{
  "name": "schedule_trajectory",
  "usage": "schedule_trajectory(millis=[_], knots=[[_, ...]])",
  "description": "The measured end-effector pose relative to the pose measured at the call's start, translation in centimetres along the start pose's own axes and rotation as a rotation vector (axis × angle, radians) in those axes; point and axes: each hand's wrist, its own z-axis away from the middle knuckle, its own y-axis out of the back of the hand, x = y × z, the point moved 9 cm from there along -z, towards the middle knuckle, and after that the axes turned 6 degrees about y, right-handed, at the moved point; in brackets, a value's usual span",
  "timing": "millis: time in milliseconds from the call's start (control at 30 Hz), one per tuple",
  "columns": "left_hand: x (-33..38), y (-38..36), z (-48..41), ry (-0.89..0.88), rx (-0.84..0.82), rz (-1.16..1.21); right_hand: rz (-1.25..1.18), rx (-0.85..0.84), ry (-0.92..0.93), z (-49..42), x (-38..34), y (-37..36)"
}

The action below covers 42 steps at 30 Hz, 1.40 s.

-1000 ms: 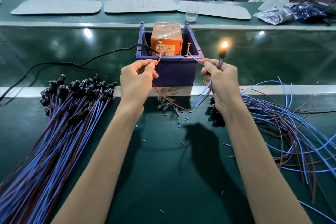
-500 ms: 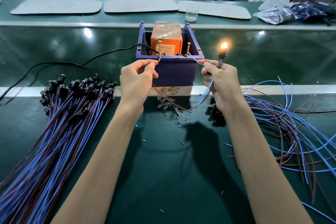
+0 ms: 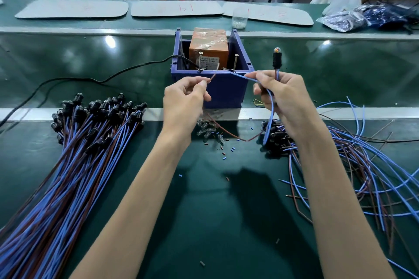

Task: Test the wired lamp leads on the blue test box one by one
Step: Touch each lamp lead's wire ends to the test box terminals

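Observation:
The blue test box (image 3: pixel 224 88) stands on the green belt, with an orange unit inside and two upright screws at its front rim. My left hand (image 3: pixel 183 99) pinches the brown lead (image 3: pixel 212 77); its bare tip is lifted off the left screw (image 3: pixel 200 61). My right hand (image 3: pixel 283 97) holds the blue lead (image 3: pixel 247 77), whose tip reaches the right screw (image 3: pixel 235 62), and keeps the black lamp holder (image 3: pixel 277 60) upright. The small bulb on top is nearly dark.
A big bundle of wired lamps (image 3: pixel 74 154) lies at the left. Loose blue and brown leads (image 3: pixel 367 170) are piled at the right. Spare bulbs (image 3: pixel 207 130) and insulation scraps lie between my wrists. A black cable (image 3: pixel 90 80) runs left from the box.
The lamp glowed brightly in both earlier frames and has gone out now. My left hand has pulled the brown lead's tip away from the left screw.

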Motion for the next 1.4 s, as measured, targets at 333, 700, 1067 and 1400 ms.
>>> schedule_trajectory(millis=[333, 700, 1067, 1400], knots=[[-1.8, -7.5, 5.6, 0.047, -0.261, 0.057, 0.91, 0.289, 0.148, 2.3, -7.6, 4.6], [-3.8, -16.5, 19.6, -0.093, -1.229, -0.51, 1.301, 0.167, 0.534, 5.6, -13.3, 2.4], [-0.3, -6.8, 6.4, -0.145, -0.827, -1.008, 1.1, -0.199, -0.087, 1.9, -1.4, 6.7], [-1.6, 11.3, -3.4, 0.191, 0.074, -1.242, 1.048, -0.305, -0.316, 2.2, 3.7, 9.8]])
